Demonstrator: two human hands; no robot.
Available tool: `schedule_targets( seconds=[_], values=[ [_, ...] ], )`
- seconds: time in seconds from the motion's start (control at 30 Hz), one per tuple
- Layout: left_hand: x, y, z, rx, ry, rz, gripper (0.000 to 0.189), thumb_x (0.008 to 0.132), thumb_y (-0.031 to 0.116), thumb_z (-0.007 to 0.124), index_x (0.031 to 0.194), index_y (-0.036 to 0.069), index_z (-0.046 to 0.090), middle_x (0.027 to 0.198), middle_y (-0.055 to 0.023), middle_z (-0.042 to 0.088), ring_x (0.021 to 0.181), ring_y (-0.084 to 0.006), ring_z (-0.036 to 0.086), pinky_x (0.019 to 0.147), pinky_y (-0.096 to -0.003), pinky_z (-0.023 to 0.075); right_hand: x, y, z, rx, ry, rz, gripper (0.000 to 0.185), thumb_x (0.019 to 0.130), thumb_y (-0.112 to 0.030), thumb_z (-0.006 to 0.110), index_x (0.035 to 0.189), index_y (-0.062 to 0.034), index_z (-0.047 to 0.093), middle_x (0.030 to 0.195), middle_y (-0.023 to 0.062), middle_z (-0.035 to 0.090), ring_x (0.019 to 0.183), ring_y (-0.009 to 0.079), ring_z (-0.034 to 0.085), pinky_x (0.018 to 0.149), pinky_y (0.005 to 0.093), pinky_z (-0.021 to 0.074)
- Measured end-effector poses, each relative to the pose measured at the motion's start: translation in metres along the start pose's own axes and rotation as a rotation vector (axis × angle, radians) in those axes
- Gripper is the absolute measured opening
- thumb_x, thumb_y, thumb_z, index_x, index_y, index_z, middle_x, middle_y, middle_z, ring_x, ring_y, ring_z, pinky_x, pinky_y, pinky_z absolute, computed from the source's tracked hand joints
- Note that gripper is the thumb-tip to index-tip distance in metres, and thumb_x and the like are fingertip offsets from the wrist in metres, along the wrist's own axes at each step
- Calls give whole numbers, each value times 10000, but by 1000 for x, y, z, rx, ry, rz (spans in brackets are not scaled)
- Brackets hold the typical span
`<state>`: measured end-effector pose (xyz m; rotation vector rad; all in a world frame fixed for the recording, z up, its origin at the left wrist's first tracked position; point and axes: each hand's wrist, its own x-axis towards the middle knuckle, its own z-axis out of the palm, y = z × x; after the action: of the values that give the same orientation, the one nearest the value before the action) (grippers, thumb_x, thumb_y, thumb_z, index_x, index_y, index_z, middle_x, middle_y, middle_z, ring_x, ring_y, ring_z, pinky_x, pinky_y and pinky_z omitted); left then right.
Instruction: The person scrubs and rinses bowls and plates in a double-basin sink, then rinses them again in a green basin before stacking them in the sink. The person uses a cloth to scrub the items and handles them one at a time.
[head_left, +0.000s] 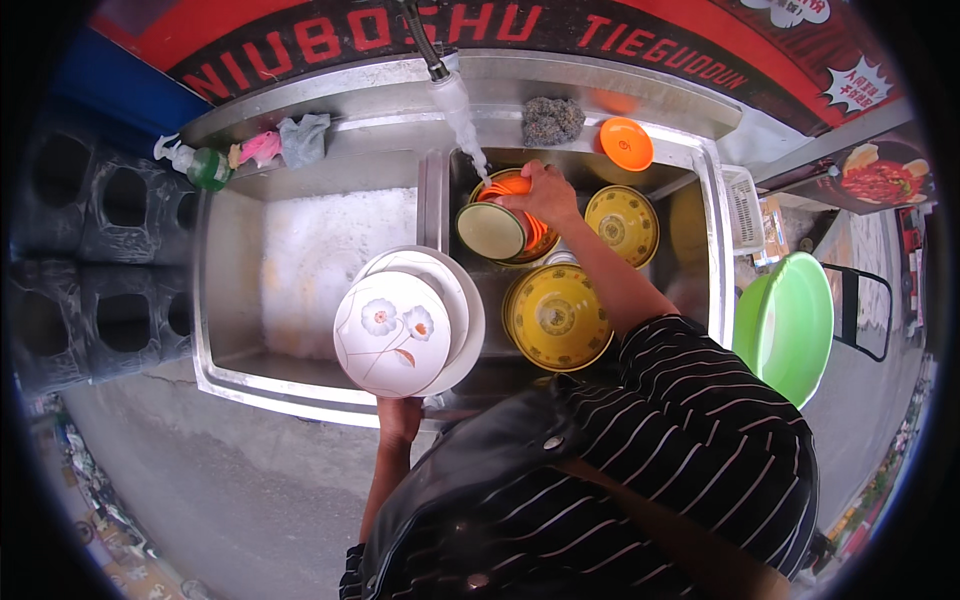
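My left hand (401, 418) supports a small stack of white plates from below, over the divider between the two sink basins. The top plate (391, 334) bears a grey-blue flower pattern; the fingers under it are mostly hidden. In the right basin, my right hand (546, 196) grips orange dishes (534, 232), thumb on the near side and fingers over the far edge. They lean inside a yellow bowl (553, 247), with a pale dish with a dark rim (491, 231) against them. Water runs from the faucet (452, 101) beside the dishes.
Patterned yellow bowls (559, 316) and another yellow bowl (622, 225) stand in the right basin. Suds (330, 262) cover the left basin's floor. Along the back ledge are a soap pump bottle (208, 168), cloths (304, 140), a scouring pad (553, 121) and an orange plate (627, 143). A green tub (795, 330) stands right.
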<state>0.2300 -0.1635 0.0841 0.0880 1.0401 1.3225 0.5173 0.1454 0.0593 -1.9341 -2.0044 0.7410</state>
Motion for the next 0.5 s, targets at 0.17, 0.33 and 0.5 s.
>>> schedule_targets(
  seconds=[0.17, 0.33, 0.5],
  values=[
    [2, 0, -2, 43, 23, -17, 588, 918, 283, 600, 1400, 68, 340, 1379, -89, 457, 1236, -247, 480, 1021, -413, 418, -27, -23, -31, -232, 424, -240, 646, 628, -483, 800, 1090, -98, 564, 971, 122, 577, 981, 312, 558, 869, 418, 447],
    [4, -3, -4, 67, 19, 9, 579, 923, 265, 593, 1401, 64, 334, 1375, -97, 460, 1217, -250, 500, 994, -403, 444, -21, -46, -44, 224, 596, -108, 576, 676, -417, 811, 1067, -68, 570, 972, 113, 609, 932, 284, 608, 809, 386, 482],
    [4, -3, -5, 85, -34, 55, 546, 921, 195, 588, 1390, 53, 346, 1359, -112, 475, 1199, -258, 518, 963, -421, 473, 4, -56, -7, 1413, 16, 445, 461, 791, -384, 733, 1088, -73, 567, 982, 69, 648, 840, 183, 627, 751, 351, 502]
  ],
)
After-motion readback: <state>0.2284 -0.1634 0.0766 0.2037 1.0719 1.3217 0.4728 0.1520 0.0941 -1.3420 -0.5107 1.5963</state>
